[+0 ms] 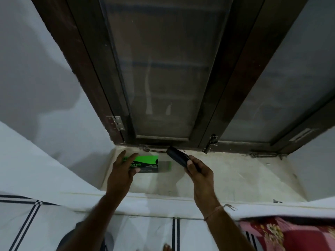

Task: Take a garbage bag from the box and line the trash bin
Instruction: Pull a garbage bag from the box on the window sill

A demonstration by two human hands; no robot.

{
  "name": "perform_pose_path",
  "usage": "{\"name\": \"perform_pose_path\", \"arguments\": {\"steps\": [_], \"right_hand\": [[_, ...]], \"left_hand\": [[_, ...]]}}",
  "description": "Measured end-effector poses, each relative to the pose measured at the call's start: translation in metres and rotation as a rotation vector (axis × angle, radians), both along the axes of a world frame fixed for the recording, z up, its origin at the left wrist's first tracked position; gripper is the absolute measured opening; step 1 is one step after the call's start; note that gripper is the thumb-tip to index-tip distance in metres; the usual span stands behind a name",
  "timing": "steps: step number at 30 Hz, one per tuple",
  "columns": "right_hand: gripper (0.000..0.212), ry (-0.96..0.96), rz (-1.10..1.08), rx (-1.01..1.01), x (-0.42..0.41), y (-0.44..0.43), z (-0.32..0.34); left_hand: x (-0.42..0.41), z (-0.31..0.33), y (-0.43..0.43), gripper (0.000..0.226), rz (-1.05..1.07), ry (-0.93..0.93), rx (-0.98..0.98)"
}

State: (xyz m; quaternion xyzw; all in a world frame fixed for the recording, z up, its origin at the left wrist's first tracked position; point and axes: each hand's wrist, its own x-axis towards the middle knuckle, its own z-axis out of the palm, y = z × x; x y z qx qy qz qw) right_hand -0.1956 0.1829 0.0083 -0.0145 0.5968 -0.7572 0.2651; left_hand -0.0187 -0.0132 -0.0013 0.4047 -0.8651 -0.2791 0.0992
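A green and black garbage bag box (147, 163) lies on the pale window sill (235, 176), its right end flap open. My left hand (121, 171) rests on the box's left end, fingers over the top and thumb at the front. My right hand (198, 171) is raised just right of the box and pinches a black roll of garbage bags (176, 156), which points up and left toward the window frame. No trash bin is in view.
A dark wooden window (163, 78) with frosted panes and metal latches rises behind the sill. White walls flank it. Below the sill lie a white striped sheet (36, 223) and a red flowered cloth (290, 232) at lower right.
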Motion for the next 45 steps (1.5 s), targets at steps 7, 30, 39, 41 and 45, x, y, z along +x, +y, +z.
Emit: {"name": "perform_pose_path", "arguments": {"steps": [7,30,39,41,45], "right_hand": [[0.036,0.047,0.120,-0.027,0.027,-0.016,0.011],[0.024,-0.320,0.148,0.101,0.071,-0.040,0.060],[0.035,0.080,0.386,0.268,0.082,-0.035,0.053],[0.034,-0.001,0.361,0.259,0.080,-0.036,0.055],[0.026,-0.118,0.248,0.260,0.076,-0.040,0.057]], "left_hand": [[-0.019,0.038,0.069,0.034,0.208,0.417,0.142],[-0.013,0.043,0.092,0.072,0.411,0.731,1.322],[0.009,0.047,0.085,0.061,0.352,0.787,1.381],[0.016,0.047,0.082,0.058,0.313,0.767,1.353],[0.023,0.060,0.078,0.052,0.302,0.765,1.403]]}}
